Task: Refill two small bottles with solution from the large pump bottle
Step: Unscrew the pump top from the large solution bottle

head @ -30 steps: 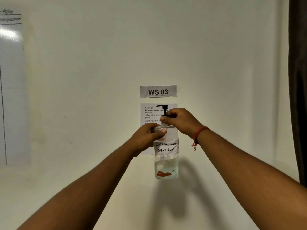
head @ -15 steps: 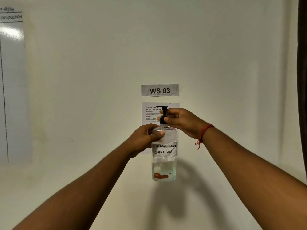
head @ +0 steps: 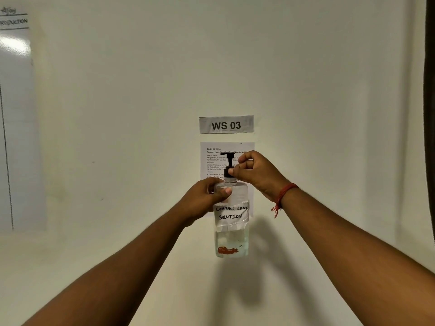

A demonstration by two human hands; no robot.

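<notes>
A clear large pump bottle (head: pixel 231 234) with a taped label reading "CONTACT LENS SOLUTION" is held up in the air in front of the wall. It holds some clear liquid in its lower part. My left hand (head: pixel 204 200) grips the bottle's shoulder from the left. My right hand (head: pixel 255 172) pinches the black pump collar (head: pixel 227 173) at the bottle's neck, with the black pump head (head: pixel 227 157) sticking up beside my fingers. No small bottles are in view.
A "WS 03" sign (head: pixel 226 124) and a printed task sheet (head: pixel 219 158) are stuck on the cream wall behind the bottle. A whiteboard (head: pixel 16 128) hangs at the left. A dark curtain edge (head: pixel 430 114) runs down the right side.
The bottle and both hands have shifted slightly; the right hand has turned on the pump collar, and the pump head now stands clear of my fingers.
</notes>
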